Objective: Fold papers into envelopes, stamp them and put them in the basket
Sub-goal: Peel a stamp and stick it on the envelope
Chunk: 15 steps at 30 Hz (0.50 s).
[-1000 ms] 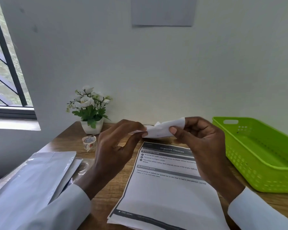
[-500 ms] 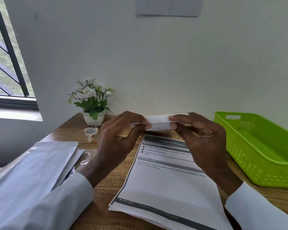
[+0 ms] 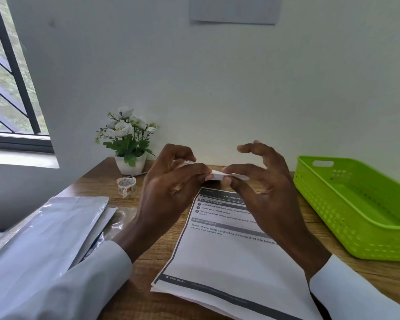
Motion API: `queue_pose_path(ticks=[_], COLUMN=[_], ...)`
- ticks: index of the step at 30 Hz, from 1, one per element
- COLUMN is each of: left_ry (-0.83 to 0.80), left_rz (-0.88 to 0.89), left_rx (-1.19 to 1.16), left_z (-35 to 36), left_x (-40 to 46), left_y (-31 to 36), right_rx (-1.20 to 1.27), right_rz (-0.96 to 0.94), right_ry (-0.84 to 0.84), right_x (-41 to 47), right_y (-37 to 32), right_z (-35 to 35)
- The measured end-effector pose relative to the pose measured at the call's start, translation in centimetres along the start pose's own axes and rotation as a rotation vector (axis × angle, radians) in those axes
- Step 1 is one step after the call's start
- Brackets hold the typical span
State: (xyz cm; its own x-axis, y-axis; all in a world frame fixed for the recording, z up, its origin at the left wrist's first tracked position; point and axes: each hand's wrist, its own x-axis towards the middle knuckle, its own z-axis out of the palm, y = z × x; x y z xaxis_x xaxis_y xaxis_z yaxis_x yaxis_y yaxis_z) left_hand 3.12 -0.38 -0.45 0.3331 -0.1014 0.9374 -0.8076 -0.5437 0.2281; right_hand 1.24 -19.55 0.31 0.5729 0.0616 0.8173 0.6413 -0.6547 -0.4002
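A small folded white paper (image 3: 219, 175) hangs in the air above the desk, seen nearly edge-on. My left hand (image 3: 171, 188) pinches its left end between thumb and fingers. At the paper's right end, my right hand (image 3: 263, 192) pinches it with thumb and one finger while the other fingers spread above. Below both hands lies a stack of printed sheets (image 3: 226, 255). A roll of stamps (image 3: 126, 185) stands to the left of my left hand. The green basket (image 3: 346, 218) sits at the right with nothing visible in it.
A stack of grey-white envelopes (image 3: 46, 236) in clear wrap lies at the near left. A white pot of flowers (image 3: 129, 144) stands against the wall at the back of the wooden desk (image 3: 153, 252). A window is at the far left.
The folded paper has tilted flatter, to nearly edge-on. My right hand's upper fingers have lifted off it and spread. The camera has dipped slightly.
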Motion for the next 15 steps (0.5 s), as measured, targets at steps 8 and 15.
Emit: queue_pose_path(ticks=[8, 15], left_ry=[-0.047, 0.062], left_rz=[0.134, 0.046], left_rx=[0.056, -0.018], left_z=[0.0, -0.7], left_x=[0.0, 1.0], left_y=[-0.4, -0.2], right_rx=[-0.236, -0.041], right_rz=[-0.307, -0.200], right_ry=[0.059, 0.086], right_x=[-0.2, 1.2], right_y=[-0.3, 0.6], right_z=[1.1, -0.6])
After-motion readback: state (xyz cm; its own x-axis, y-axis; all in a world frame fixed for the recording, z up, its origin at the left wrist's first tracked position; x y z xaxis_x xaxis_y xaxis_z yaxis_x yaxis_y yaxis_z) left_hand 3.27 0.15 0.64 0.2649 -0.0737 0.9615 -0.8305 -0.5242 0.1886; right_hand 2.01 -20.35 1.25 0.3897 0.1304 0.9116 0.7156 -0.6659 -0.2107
